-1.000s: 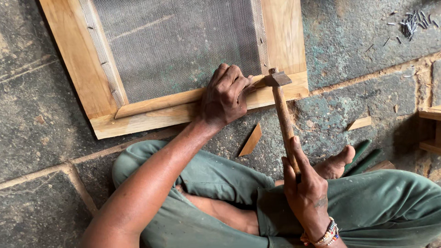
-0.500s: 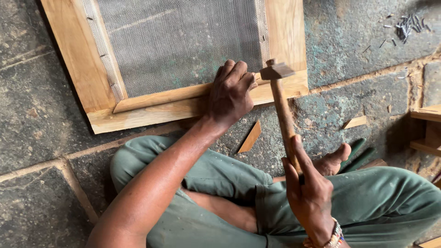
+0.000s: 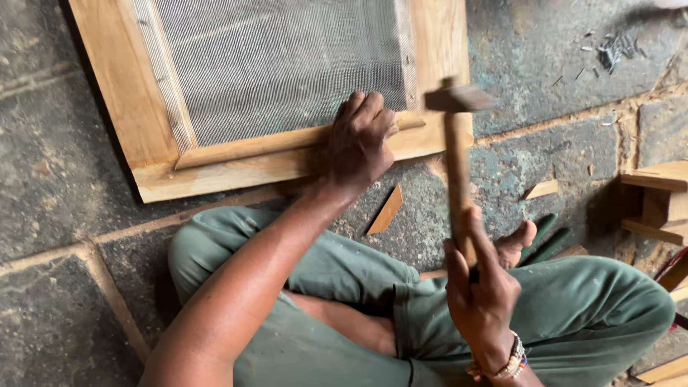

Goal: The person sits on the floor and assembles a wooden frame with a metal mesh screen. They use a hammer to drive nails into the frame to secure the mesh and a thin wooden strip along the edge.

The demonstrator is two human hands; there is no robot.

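A wooden frame [image 3: 122, 100] with grey wire mesh [image 3: 279, 64] lies on the stone floor in front of my crossed legs. My left hand [image 3: 358, 143] presses on a thin wooden strip [image 3: 244, 147] along the frame's near inner edge, fingers curled at the strip's right end. My right hand [image 3: 480, 294] grips the wooden handle of a hammer [image 3: 455, 158]. The hammer's head is raised and blurred just above the frame's near right corner, right of my left fingers. A beaded bracelet sits on my right wrist.
A small wood offcut [image 3: 385, 211] lies on the floor below the frame, another offcut [image 3: 542, 189] farther right. Several nails [image 3: 615, 50] are scattered at the top right. Wooden pieces [image 3: 659, 193] stand at the right edge. My bare foot [image 3: 517, 242] shows near the hammer handle.
The hammer head has lifted off the frame's corner and swung up and slightly right. My left hand stays on the strip. The view has shifted a little.
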